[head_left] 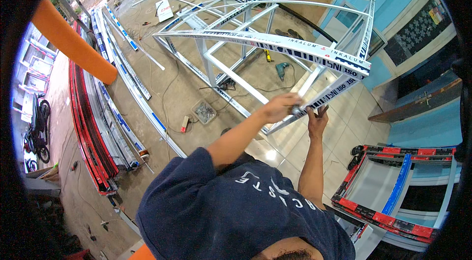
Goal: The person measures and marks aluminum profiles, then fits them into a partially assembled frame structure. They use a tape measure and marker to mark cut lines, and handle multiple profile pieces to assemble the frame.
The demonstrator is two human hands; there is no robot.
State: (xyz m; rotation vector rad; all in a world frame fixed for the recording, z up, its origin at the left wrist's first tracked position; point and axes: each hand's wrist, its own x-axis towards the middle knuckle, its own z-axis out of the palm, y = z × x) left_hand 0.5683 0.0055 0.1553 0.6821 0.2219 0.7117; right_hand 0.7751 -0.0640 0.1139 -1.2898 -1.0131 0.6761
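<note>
Hands meet at the near lower corner of a white aluminium frame (275, 43), a cage of curved top bars standing on the concrete floor (162, 88). The left hand (279, 107) closes its fingers over the corner's slanting bar, pinching something small and silvery against it, too small to identify; the right hand (317, 118), just beside it, props the bar from below with fingers curled upward. Steady upward support probably matters most. A green power drill (281, 69) lies beyond, beneath the frame.
</note>
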